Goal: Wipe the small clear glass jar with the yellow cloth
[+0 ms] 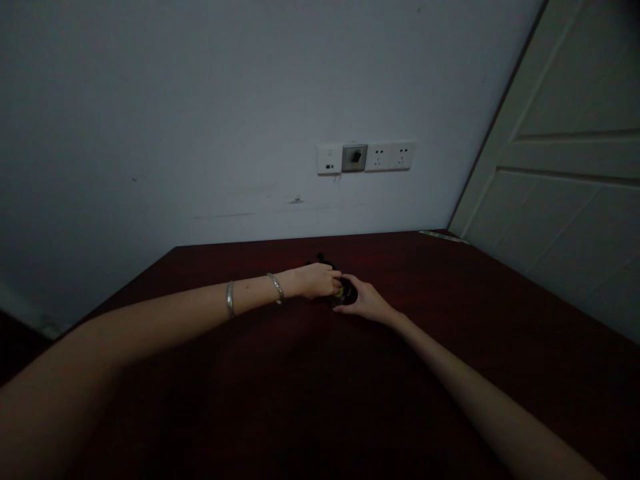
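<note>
A small dark, rounded object with a yellow patch (349, 292) is on the dark red tabletop, between my two hands. Its kind is hard to make out in the dim light. My right hand (369, 302) curves around its right side, thumb below and fingers above. From the left, my left hand (316, 280) reaches over it with bent fingers closed at the yellow part; what they pinch is hidden. A small black piece (321, 257) sticks up just behind my left hand. Two silver bracelets (275, 288) circle my left wrist and forearm.
The dark red tabletop (280, 387) runs back to a pale wall (200, 120). Sockets and a switch plate (379, 156) are set low in it. A pale panelled door (560, 220) borders the right side, and a thin printed strip (443, 236) lies at the back right corner.
</note>
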Available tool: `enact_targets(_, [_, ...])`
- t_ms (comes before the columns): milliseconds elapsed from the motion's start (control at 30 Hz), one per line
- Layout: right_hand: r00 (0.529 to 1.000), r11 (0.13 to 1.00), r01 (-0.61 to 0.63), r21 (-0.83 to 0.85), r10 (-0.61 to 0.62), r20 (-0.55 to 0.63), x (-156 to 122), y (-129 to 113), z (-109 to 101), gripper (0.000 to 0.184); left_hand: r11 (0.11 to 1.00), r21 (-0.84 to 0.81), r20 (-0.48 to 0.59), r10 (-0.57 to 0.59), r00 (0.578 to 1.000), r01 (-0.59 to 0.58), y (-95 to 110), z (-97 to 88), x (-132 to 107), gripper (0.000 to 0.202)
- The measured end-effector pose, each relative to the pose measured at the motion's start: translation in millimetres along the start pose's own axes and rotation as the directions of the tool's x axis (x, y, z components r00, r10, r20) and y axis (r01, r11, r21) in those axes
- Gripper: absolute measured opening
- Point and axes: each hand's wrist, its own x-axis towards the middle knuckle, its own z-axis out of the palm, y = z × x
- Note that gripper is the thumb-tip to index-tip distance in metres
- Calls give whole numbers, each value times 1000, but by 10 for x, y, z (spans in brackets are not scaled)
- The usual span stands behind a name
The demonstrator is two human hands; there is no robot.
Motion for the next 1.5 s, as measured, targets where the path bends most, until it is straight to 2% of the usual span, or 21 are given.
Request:
enact_targets(100, [1000,1000,-11,-5,11,0,3,1,4,80,993,-11,90,115,989,-115,6,-16,16,17])
enact_targets(200, [1000,1000,-20,-7,20,5,9,20,13,79,993,-5,136,120,983,-120,24,-30,25,19])
enact_targets(600, [996,993,-88,-76,90,13,14,79,41,81,999,-25,311,-13,950,22,101,-38,128,13])
enact_targets(867, [990,981,-134,-142,139,24,-2,2,17,84,979,-139,438,-76,896,152,141,-208,286,19])
enact_targets(1033, [989,974,-139,-178,145,20,-14,-20,-1,78,919,-333,527,-3,850,210,4,-259,392,29])
enact_targets(1167, [992,976,-118,-181,126,30,-15,-29,-4,74,846,-471,558,69,827,248,-125,-244,412,36])
enact_targets(1333, [994,979,-100,-177,107,29,-18,-38,-10,72,774,-551,566,74,821,311,-207,-236,398,35])
enact_targets(1500, [997,988,-76,-137,80,20,-18,-3,7,73,720,-616,521,67,851,320,-254,-281,401,43])
